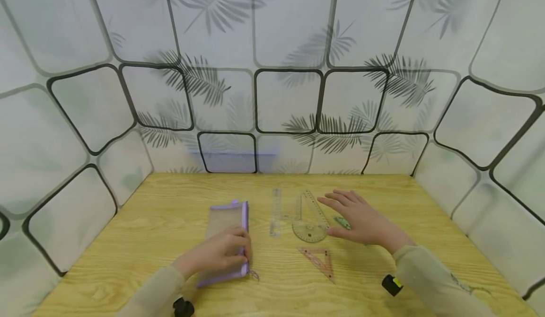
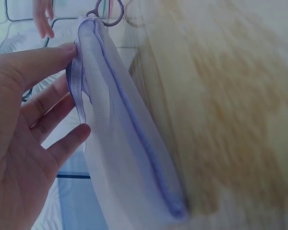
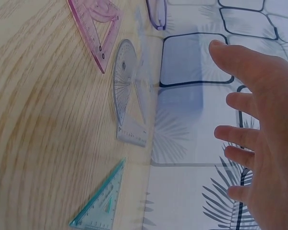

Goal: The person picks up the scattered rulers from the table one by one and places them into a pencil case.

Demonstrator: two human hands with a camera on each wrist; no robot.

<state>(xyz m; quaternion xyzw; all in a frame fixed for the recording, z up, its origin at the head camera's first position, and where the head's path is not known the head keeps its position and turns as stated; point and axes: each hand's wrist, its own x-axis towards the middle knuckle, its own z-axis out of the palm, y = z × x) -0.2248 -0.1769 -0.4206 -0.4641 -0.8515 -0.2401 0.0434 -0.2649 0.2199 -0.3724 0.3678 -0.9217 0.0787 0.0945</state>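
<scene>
A mesh zip pouch with purple edging lies on the left half of the table. My left hand pinches its zipped edge between thumb and fingers; in the left wrist view the pouch mouth looks partly spread. The right hand hovers over the table with fingers spread, holding nothing. Beneath it a green set square is partly hidden; the right wrist view shows more of this set square. Left of that hand are a clear protractor and a clear set square, overlapping.
A clear straight ruler lies between pouch and protractor. Nearer the front is a pink set square. A zip-pull ring sticks out from the pouch. A patterned curtain surrounds the wooden table at the back and sides.
</scene>
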